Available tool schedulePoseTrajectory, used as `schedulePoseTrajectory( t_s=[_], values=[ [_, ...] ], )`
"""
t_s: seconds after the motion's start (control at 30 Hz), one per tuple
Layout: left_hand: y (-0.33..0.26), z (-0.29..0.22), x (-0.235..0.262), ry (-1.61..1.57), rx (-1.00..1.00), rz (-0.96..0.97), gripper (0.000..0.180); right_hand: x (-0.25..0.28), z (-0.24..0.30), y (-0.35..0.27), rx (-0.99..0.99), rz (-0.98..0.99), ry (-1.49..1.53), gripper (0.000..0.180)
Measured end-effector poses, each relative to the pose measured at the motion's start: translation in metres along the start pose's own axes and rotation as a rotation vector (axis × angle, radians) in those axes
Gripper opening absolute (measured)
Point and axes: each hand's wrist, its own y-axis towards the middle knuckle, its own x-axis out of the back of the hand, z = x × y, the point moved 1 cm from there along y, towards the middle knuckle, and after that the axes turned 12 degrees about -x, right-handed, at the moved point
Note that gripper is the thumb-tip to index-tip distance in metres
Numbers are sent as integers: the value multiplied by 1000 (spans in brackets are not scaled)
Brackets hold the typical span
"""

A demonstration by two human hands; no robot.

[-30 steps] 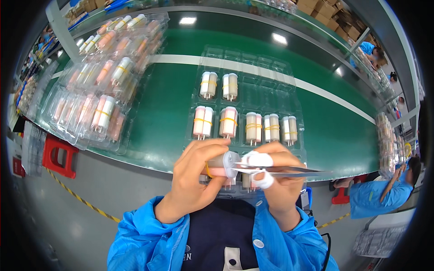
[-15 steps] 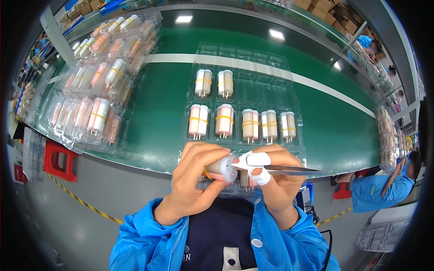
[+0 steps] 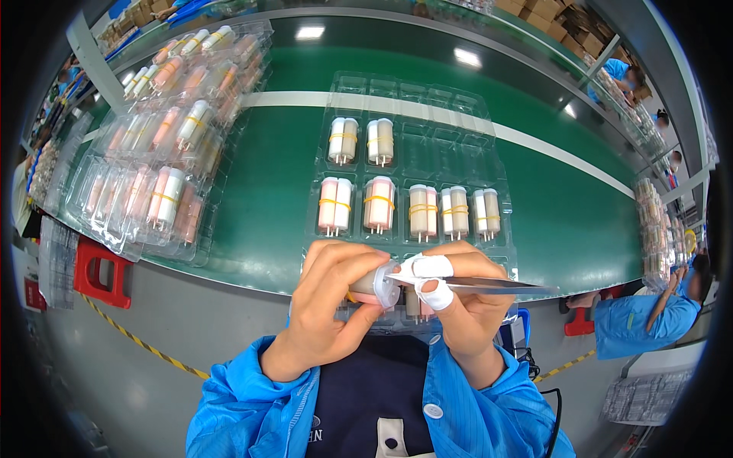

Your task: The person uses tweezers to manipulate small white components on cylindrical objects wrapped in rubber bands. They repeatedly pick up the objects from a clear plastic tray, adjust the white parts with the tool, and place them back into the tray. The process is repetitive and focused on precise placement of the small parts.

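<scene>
In front of my chest, my left hand (image 3: 328,309) is wrapped round a bundle of beige and pink cylinders (image 3: 365,285) with a translucent round cap (image 3: 388,286) pointing right. My right hand (image 3: 473,309), white tape on its thumb and forefinger, pinches metal tweezers (image 3: 500,286). Their tip meets the cap's face; whether it grips anything is too small to tell. Just beyond both hands lies a clear plastic tray (image 3: 443,145). Several pairs of cylinders with yellow bands and metal pins, such as a white and beige pair (image 3: 343,140), sit in its pockets.
Stacked clear trays (image 3: 137,187) full of cylinders stand at the left on the green table (image 3: 267,175). More filled trays (image 3: 657,237) are at the right edge. A red stool (image 3: 103,271) stands at lower left. A person in blue (image 3: 637,324) sits at right.
Very little differs. My right hand and the tweezers have shifted slightly left, and the capped bundle in my left hand has turned slightly.
</scene>
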Motion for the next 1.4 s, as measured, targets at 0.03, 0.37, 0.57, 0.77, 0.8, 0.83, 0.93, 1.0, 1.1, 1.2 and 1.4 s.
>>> schedulePoseTrajectory(
  t_s=[0.03,0.37,0.57,0.77,0.8,0.83,0.93,1.0,1.1,1.2,1.4],
  values=[
    [0,0,0,4,1,3,50,0,0,0,-13,-4,10,17],
    [-3,1,-1,-26,5,-14,51,-1,-5,-4,16,-27,46,15],
    [-3,1,-1,-10,14,-32,50,-2,-1,1,67,25,-70,14],
    [-2,1,0,27,11,-23,49,-3,5,10,173,87,-224,15],
    [-2,1,0,33,5,-11,48,-1,6,11,179,102,-240,16],
    [-2,2,1,39,0,0,48,0,6,13,185,118,-257,16],
    [-1,1,1,37,-18,14,47,5,8,16,138,178,-242,17],
    [-1,1,2,29,-19,23,47,8,11,16,50,204,-208,16],
    [0,0,3,2,9,-29,46,6,-3,12,71,117,-51,14],
    [3,0,4,-8,44,-74,45,0,-7,-1,31,49,147,13],
    [-8,3,-2,-95,121,-140,47,-3,-3,-1,38,70,64,15]
  ],
)
